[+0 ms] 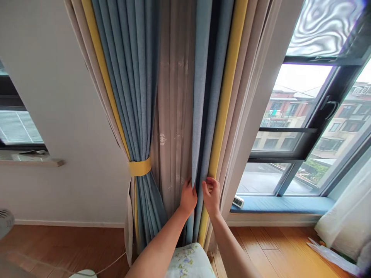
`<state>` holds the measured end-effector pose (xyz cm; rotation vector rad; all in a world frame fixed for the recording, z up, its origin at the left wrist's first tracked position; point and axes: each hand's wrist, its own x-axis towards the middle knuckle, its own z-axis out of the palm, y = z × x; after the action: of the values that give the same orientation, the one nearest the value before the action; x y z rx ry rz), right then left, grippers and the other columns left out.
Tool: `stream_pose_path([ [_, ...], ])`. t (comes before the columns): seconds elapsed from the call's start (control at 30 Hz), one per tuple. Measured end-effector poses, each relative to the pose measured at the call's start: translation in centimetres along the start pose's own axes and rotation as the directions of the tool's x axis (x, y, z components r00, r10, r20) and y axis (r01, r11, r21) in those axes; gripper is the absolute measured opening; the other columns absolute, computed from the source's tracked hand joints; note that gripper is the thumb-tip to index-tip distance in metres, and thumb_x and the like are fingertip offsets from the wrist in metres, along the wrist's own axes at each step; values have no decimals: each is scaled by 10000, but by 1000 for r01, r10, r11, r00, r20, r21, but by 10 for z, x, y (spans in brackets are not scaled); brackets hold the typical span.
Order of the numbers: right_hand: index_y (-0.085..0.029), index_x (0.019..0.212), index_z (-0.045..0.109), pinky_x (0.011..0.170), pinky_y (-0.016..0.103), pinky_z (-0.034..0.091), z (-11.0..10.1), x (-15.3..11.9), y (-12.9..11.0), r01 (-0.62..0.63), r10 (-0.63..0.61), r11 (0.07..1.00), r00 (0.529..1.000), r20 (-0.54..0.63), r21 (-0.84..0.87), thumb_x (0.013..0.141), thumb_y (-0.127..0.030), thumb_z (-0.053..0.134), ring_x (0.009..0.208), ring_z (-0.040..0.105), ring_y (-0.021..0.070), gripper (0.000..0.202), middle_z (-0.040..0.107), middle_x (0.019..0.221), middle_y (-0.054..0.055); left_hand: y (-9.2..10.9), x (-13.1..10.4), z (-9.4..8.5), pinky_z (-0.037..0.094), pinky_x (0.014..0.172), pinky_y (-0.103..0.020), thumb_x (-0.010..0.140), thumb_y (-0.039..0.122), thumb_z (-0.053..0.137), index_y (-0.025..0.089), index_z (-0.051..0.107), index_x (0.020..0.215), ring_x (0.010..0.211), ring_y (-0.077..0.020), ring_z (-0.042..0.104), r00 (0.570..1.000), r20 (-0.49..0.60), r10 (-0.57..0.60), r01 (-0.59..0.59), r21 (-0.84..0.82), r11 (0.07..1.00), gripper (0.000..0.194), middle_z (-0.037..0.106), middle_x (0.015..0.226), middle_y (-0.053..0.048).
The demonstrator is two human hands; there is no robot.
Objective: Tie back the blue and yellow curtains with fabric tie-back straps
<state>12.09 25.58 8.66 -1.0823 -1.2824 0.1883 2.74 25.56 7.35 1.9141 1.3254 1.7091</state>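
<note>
Gripping blue curtain (203, 116) folds: left hand (188, 199), right hand (211, 195).

Wooden floor (275, 247), white cable (113, 262), plastic bag (333, 256), window seat (278, 204)

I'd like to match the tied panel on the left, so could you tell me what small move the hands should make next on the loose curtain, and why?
Probably draw both hands together to bunch the folds. The left hand and right hand each pinch the loose curtain, which hangs untied, while the tied curtain is already cinched by its yellow tieback.
</note>
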Motion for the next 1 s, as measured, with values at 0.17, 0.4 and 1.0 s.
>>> stream_pose_path([
  [0.17,-180,898,525,670,340,457,2,3,30,-90,94,995,990,105,-37,677,-398,533,712,564,184,310,589,809,54,2,-10,2,290,1025,-350,826,171,321,182,362,1254,1220,-193,338,1000,4,-22,21,16,1000,430,389,1300,-92],
  [0.4,-189,744,561,569,274,455,-2,-31,32,-89,29,980,949,314,179,700,-379,491,621,549,156,208,599,659,21,16,-9,11,299,1006,-362,780,289,466,133,342,1267,1211,-251,350,998,23,-66,65,30,997,526,425,1273,-141],
  [1.0,-185,767,559,588,266,428,-9,-36,39,-67,60,997,979,197,27,754,-391,442,635,536,155,236,592,700,23,17,-9,20,392,908,-316,829,312,377,156,478,1135,1082,-230,494,992,74,-106,104,31,994,358,558,1117,-123],
])
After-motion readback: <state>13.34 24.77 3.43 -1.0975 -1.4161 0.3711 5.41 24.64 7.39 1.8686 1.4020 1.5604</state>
